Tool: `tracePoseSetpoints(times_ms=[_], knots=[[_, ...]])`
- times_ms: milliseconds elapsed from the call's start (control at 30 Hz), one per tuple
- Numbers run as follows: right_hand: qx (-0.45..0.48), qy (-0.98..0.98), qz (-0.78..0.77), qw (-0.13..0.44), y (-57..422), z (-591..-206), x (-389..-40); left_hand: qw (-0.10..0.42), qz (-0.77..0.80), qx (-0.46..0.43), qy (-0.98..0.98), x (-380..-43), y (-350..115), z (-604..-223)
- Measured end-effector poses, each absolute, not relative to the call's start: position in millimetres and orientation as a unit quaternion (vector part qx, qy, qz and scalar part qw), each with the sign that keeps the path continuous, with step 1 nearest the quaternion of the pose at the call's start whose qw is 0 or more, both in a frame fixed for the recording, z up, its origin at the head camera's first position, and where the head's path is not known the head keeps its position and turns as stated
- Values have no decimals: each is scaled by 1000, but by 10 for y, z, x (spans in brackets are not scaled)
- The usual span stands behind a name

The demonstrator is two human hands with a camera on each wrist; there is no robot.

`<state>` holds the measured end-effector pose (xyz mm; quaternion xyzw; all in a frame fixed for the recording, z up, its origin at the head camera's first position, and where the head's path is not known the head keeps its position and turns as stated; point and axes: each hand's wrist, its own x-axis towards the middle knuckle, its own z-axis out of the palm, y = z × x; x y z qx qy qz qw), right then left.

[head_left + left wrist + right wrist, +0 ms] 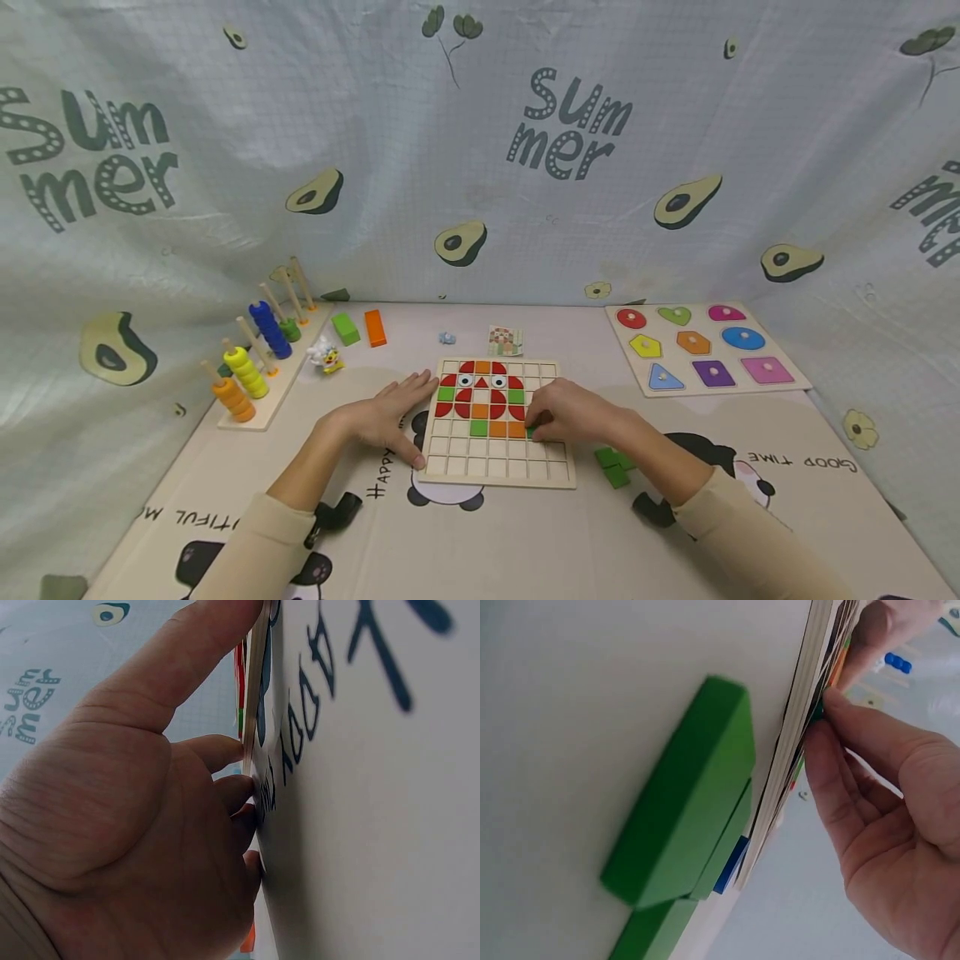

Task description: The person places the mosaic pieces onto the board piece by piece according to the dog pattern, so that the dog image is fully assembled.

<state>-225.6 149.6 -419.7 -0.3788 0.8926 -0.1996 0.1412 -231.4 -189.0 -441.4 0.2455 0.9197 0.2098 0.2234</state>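
A wooden grid board (495,472) lies on the table, its upper cells filled with red, orange, green and white tiles and two eye tiles (465,381). My right hand (568,411) pinches a green square tile (531,433) between thumb and fingertips, at the cell just right of the orange tiles (507,429). My left hand (384,417) rests along the board's left edge with its fingers spread, thumb at the lower left corner. In the left wrist view its fingertips touch the board's side (256,682). Several loose green tiles (615,468) lie right of the board.
At left stands a peg stacker (273,379) with coloured rings, near a small white figurine (326,356), a green block (346,329) and an orange block (375,327). A picture card (506,341) and a small blue-grey piece (447,337) lie behind the board. A shape puzzle (705,350) sits back right.
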Motion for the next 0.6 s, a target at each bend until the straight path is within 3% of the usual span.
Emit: tracePoseSetpoints(times_ms=[267, 600], knots=[[-368, 885, -235, 163, 1703, -4158, -2251, 224, 216, 246, 918, -2306, -1888, -4425], [-288, 897, -307, 134, 2421, -3933, -2296, 220, 214, 250, 918, -2303, -1887, -4429]])
